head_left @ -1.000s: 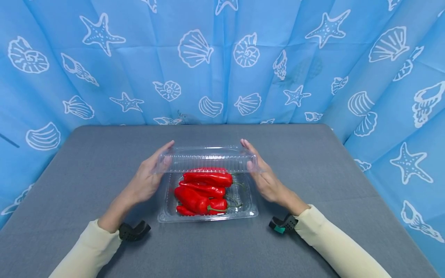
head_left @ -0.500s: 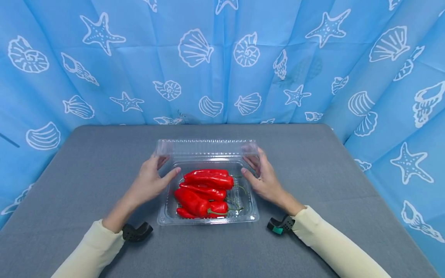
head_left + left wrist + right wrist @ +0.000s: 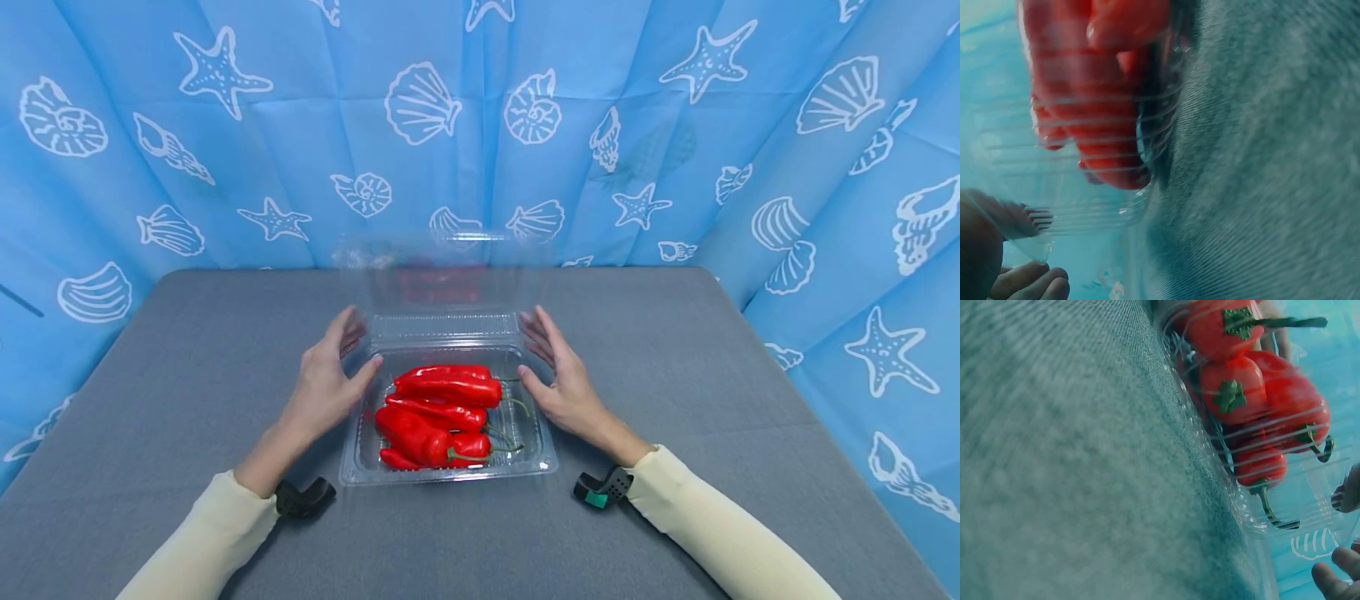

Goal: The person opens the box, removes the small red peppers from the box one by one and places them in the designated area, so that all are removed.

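A clear plastic clamshell box point(image 3: 450, 477) rests on the table with several red peppers point(image 3: 431, 417) lying in its base, their green stems to the right. Its hinged lid point(image 3: 442, 271) is raised at the back, blurred, with a red reflection in it. My left hand point(image 3: 324, 379) is at the box's back left corner, thumb spread from the fingers. My right hand point(image 3: 566, 383) mirrors it at the back right corner. In the wrist views, the left fingers point(image 3: 1032, 284) and right fingers point(image 3: 1335, 575) extend beyond the clear wall, curled round nothing.
The box stands on a grey cloth-covered table point(image 3: 675, 500). A blue curtain point(image 3: 480, 125) with white shell and starfish prints hangs behind the table's far edge and along the sides. Black bands point(image 3: 303, 498) are worn on both wrists.
The lid has swung up and away from the peppers, from between my hands to standing raised behind the base. My hands have let go of it and spread beside the box's back corners.
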`<action>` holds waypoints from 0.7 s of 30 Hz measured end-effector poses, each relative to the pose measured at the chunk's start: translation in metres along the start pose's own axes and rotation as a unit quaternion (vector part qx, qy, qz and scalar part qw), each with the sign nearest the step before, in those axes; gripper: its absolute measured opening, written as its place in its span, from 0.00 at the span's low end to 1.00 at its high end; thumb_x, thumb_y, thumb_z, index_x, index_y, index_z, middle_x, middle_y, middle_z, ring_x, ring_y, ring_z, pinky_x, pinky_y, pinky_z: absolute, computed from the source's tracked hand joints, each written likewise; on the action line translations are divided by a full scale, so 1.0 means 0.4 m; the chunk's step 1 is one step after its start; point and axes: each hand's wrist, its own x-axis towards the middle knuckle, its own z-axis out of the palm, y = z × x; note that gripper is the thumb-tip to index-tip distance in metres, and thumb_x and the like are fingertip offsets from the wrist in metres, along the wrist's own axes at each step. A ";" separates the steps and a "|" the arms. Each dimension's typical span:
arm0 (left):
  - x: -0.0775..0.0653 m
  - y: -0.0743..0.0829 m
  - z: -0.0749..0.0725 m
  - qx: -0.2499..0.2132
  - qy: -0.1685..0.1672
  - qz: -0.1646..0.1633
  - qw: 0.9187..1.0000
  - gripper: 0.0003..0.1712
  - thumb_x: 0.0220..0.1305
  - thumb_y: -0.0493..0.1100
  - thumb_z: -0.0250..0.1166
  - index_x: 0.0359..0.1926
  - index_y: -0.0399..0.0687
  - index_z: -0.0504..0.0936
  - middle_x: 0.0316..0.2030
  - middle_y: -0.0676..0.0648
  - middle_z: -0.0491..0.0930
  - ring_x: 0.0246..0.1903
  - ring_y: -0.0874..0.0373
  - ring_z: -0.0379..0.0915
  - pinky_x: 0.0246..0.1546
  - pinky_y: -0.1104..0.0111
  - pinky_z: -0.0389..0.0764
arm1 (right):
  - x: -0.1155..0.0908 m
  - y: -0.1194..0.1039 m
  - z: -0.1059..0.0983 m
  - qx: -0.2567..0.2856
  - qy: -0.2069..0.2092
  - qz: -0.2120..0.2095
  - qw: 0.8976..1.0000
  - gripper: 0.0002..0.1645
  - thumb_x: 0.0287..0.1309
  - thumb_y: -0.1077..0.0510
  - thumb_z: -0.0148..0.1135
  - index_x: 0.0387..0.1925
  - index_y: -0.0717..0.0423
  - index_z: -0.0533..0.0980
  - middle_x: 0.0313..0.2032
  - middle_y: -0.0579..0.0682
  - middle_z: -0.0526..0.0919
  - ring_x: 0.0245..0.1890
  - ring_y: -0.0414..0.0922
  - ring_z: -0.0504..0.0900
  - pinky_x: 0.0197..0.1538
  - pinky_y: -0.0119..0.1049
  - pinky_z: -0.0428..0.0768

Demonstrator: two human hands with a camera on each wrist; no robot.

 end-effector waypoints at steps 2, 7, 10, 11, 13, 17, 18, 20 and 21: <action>0.000 -0.001 0.003 0.004 0.012 -0.005 1.000 0.44 0.60 0.32 0.73 0.73 0.29 0.61 0.62 0.29 0.74 0.59 0.35 0.76 0.58 0.46 0.78 | 0.001 0.001 0.001 -0.003 0.004 0.011 1.000 0.52 0.58 0.79 0.59 0.79 0.63 0.48 0.73 0.67 0.62 0.70 0.61 0.67 0.68 0.53 0.72; 0.001 -0.008 0.006 -0.012 -0.003 -0.020 1.000 0.45 0.62 0.33 0.72 0.74 0.29 0.59 0.65 0.31 0.73 0.60 0.38 0.76 0.57 0.48 0.79 | 0.000 0.004 0.005 0.008 0.007 0.044 0.999 0.49 0.59 0.79 0.59 0.78 0.65 0.50 0.73 0.66 0.62 0.69 0.61 0.69 0.66 0.52 0.75; 0.003 -0.014 0.004 -0.030 -0.025 -0.036 0.999 0.46 0.65 0.34 0.70 0.76 0.30 0.55 0.67 0.33 0.71 0.63 0.39 0.73 0.58 0.50 0.78 | -0.001 0.006 0.007 0.029 0.004 0.063 0.998 0.47 0.60 0.78 0.58 0.77 0.67 0.51 0.73 0.66 0.61 0.69 0.61 0.69 0.66 0.53 0.74; 0.003 -0.016 0.004 -0.038 -0.031 -0.043 0.998 0.46 0.66 0.35 0.69 0.77 0.30 0.55 0.68 0.34 0.70 0.63 0.40 0.73 0.59 0.51 0.78 | -0.002 0.007 0.007 0.035 0.003 0.070 0.997 0.47 0.60 0.78 0.58 0.77 0.67 0.51 0.74 0.66 0.61 0.69 0.61 0.68 0.66 0.53 0.74; 0.006 -0.019 0.004 -0.052 -0.041 -0.055 0.996 0.45 0.67 0.35 0.68 0.77 0.31 0.54 0.69 0.34 0.70 0.64 0.40 0.72 0.59 0.52 0.77 | -0.003 0.006 0.008 0.042 0.000 0.085 0.996 0.46 0.61 0.77 0.58 0.77 0.67 0.51 0.74 0.65 0.60 0.70 0.61 0.68 0.67 0.53 0.73; 0.010 -0.028 0.003 -0.087 -0.057 -0.074 0.992 0.42 0.70 0.36 0.66 0.76 0.30 0.54 0.68 0.34 0.70 0.66 0.40 0.70 0.61 0.55 0.76 | -0.005 0.003 0.009 0.048 -0.007 0.111 0.993 0.46 0.63 0.75 0.58 0.78 0.65 0.51 0.75 0.63 0.59 0.70 0.59 0.67 0.68 0.51 0.73; 0.010 -0.031 0.003 -0.095 -0.061 -0.077 0.991 0.42 0.70 0.36 0.66 0.76 0.30 0.54 0.68 0.33 0.69 0.66 0.40 0.69 0.61 0.54 0.75 | -0.004 0.003 0.010 0.052 -0.008 0.114 0.992 0.46 0.63 0.75 0.58 0.78 0.65 0.51 0.75 0.63 0.59 0.70 0.59 0.67 0.68 0.51 0.73; 0.009 -0.035 0.002 -0.104 -0.069 -0.085 0.989 0.41 0.71 0.37 0.65 0.76 0.30 0.55 0.68 0.33 0.69 0.66 0.40 0.69 0.62 0.54 0.74 | -0.004 0.004 0.010 0.056 -0.010 0.118 0.991 0.45 0.63 0.74 0.58 0.78 0.65 0.51 0.75 0.63 0.59 0.71 0.59 0.67 0.68 0.51 0.73; 0.009 -0.037 0.001 -0.107 -0.072 -0.089 0.988 0.41 0.71 0.37 0.65 0.76 0.30 0.55 0.68 0.33 0.69 0.67 0.40 0.68 0.63 0.54 0.74 | -0.004 0.005 0.010 0.058 -0.012 0.118 0.991 0.45 0.63 0.74 0.57 0.78 0.66 0.51 0.75 0.63 0.59 0.71 0.59 0.67 0.68 0.52 0.73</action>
